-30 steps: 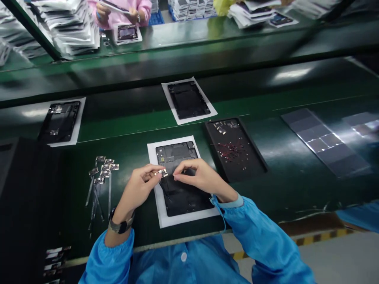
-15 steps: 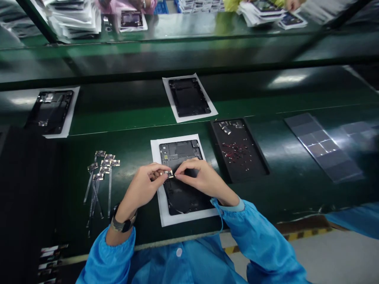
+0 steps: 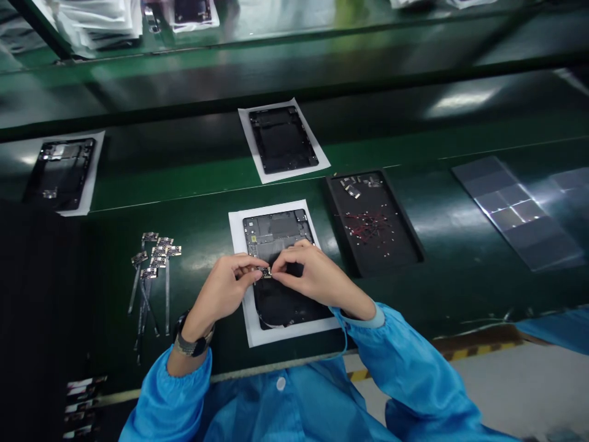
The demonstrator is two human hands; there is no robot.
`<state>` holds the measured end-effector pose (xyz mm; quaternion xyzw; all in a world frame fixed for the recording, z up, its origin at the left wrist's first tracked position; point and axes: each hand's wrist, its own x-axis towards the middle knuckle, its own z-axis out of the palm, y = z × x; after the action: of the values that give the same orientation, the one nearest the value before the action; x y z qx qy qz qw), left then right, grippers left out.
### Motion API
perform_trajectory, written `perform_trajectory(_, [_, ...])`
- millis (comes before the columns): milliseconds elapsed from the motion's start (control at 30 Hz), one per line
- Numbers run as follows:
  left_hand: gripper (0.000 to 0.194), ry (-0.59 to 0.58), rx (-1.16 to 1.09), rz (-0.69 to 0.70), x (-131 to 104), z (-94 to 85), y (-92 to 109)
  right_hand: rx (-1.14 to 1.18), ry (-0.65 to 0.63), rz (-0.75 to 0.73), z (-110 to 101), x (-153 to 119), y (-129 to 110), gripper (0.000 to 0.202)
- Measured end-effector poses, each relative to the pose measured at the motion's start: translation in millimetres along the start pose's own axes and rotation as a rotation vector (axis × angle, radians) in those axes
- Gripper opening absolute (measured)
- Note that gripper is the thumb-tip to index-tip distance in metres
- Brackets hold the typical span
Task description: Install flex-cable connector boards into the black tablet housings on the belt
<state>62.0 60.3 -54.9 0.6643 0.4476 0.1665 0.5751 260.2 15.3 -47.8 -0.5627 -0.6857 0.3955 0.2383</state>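
Note:
Between my two hands is a small circuit board [image 3: 265, 272], held above a black tablet housing [image 3: 294, 313]. My left hand [image 3: 230, 282] pinches the board's left end between thumb and fingers. At its right end, the thumb and forefinger of my right hand [image 3: 310, 273] are pressed together; whether they grip the board's edge or some tiny part is too small to tell. Under the housing lies a white sheet [image 3: 237, 230]. Several similar boards with long flat ribbon cables [image 3: 159, 261] rest in a loose cluster left of my left hand.
A black tray [image 3: 407, 245] with thin red wires and small metal parts stands to the right. Clear film sheets [image 3: 518, 212] lie farther right. Two more housings on white sheets sit behind, one at centre [image 3: 285, 141] and one at left [image 3: 64, 172].
The camera view has shifted slightly, so the bench's far side sits higher. My right fingertips have come closer to the board, now meeting its right end.

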Motion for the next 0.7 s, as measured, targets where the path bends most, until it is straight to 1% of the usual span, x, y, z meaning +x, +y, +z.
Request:
perform_trajectory(200, [0.021, -0.036, 0.054, 0.010, -0.5, -0.3, 2.8, -0.042, -0.021, 0.007, -2.4, -1.2, -2.3, 0.012])
perform_trajectory(400, [0.022, -0.036, 0.087, 0.006, -1.1, 0.5, 3.2, -0.056, -0.030, 0.026, -1.7, -2.4, -4.7, 0.013])
perform_trajectory(533, [0.024, -0.034, 0.130, -0.015, -1.4, 2.8, 4.2, -0.096, -0.032, 0.095, 1.4, -2.2, -7.5, 0.012])
perform_trajectory(700, [0.028, -0.028, 0.229, 0.004, -2.3, 7.2, 5.0, -0.156, -0.053, 0.156, 4.6, -1.5, -10.5, 0.012])
